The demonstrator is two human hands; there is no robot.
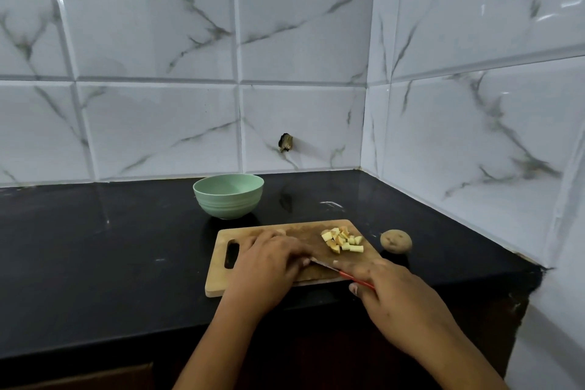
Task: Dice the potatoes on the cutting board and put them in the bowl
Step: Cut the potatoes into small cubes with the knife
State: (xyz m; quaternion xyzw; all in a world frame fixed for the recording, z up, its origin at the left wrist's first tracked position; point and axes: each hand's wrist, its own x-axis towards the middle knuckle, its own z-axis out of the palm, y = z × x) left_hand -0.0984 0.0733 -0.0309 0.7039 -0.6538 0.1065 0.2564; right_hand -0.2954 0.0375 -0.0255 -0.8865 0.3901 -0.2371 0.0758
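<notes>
Black counter, with 1 wooden board near its front edge. 1 green bowl sits just behind the board, not touching it. 2 hands are over the board. The left hand is knuckles-up with its fingers bent down onto the wood, and I can't tell what's under it. The right hand grips 1 red-handled knife, blade angled toward the left fingers. 1 whole potato sits on the counter just right of the board. About 10 dice are piled at the board's far right corner.
</notes>
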